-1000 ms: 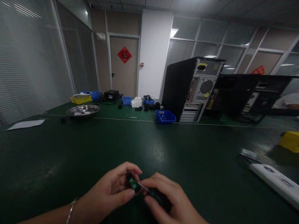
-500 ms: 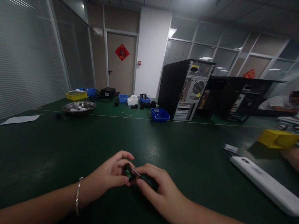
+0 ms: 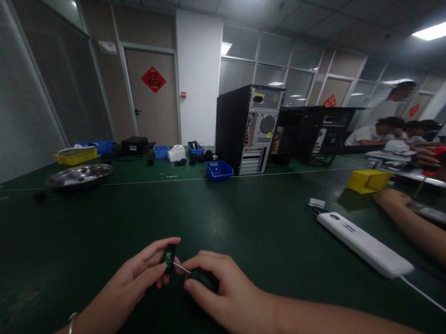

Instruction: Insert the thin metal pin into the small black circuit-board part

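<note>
Low over the table (image 3: 248, 220), left hand (image 3: 139, 276) pinches a small green-faced part (image 3: 170, 256) between thumb and fingers, part upright. Right hand (image 3: 225, 291) is closed round a dark-handled screwdriver (image 3: 202, 279); its thin shaft runs up-left from that grip, tip touching the part. Hands nearly meet. White power strip (image 3: 361, 244) lies well off to the right of both.

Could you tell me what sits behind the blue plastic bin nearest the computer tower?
Behind the small blue plastic bin lie black parts, a white device and two more blue bins. The black computer tower beside it covers whatever lies behind on its right.
</note>
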The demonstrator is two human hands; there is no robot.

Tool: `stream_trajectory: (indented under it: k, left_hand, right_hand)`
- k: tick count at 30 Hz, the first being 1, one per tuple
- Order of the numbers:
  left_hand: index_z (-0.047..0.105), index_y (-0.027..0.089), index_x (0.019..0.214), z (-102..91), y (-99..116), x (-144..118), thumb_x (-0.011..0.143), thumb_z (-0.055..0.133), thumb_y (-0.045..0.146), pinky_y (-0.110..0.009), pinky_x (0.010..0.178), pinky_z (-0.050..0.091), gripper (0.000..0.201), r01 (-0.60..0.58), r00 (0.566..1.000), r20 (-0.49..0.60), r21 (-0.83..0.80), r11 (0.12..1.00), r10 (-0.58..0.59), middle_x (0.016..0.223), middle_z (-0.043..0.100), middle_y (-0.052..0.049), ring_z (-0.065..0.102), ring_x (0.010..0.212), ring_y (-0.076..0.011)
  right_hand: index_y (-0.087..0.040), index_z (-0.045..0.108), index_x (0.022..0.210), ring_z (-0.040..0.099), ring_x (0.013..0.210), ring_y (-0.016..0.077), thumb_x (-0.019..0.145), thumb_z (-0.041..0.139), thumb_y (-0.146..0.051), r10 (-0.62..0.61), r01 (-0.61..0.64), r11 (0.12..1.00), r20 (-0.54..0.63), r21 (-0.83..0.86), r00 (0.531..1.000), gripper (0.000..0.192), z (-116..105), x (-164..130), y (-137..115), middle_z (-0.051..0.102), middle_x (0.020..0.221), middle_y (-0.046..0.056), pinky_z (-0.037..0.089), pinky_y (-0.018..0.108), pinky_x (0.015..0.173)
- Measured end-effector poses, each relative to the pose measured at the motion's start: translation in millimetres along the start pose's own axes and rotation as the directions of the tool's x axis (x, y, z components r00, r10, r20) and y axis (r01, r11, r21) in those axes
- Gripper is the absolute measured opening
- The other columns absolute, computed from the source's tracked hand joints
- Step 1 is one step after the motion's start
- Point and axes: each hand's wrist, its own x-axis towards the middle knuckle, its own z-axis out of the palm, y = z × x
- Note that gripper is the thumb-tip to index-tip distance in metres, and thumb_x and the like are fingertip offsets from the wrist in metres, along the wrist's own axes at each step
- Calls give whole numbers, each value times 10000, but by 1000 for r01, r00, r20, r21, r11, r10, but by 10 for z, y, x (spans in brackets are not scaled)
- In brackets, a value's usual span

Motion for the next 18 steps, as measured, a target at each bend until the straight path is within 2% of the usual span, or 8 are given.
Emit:
stream_trajectory:
  k: [4, 12, 18]
  left_hand:
    - [436, 210, 1271, 28, 3, -9, 797, 528, 485, -299, 701, 424, 556, 28, 999, -34, -36, 999, -29, 864, 633, -54, 526, 727, -188]
    - [490, 236, 1222, -43, -141, 48, 786, 532, 528, -269, 706, 458, 527, 36, 997, -61, -63, 997, -40, 874, 643, -47, 550, 762, -189]
    - [555, 248, 1194, -110, -231, 94, 731, 630, 480, -265, 703, 495, 523, -11, 996, -83, 133, 991, 22, 946, 662, -52, 583, 752, -193]
  right_hand:
    - [-187, 623, 1090, 606, 918, 144, 865, 534, -165, -25, 25, 999, -6, 22, 1000, 243, 10, -7, 10, 658, 989, 39, 434, 225, 833]
    - [-153, 633, 1090, 621, 916, 147, 860, 544, -177, -23, 23, 999, -35, 23, 999, 247, -5, -19, 28, 671, 994, 55, 440, 211, 838]
    - [-141, 637, 1085, 625, 897, 141, 855, 554, -190, -14, 16, 999, -57, 36, 998, 249, -10, -9, 63, 669, 983, 58, 451, 189, 808]
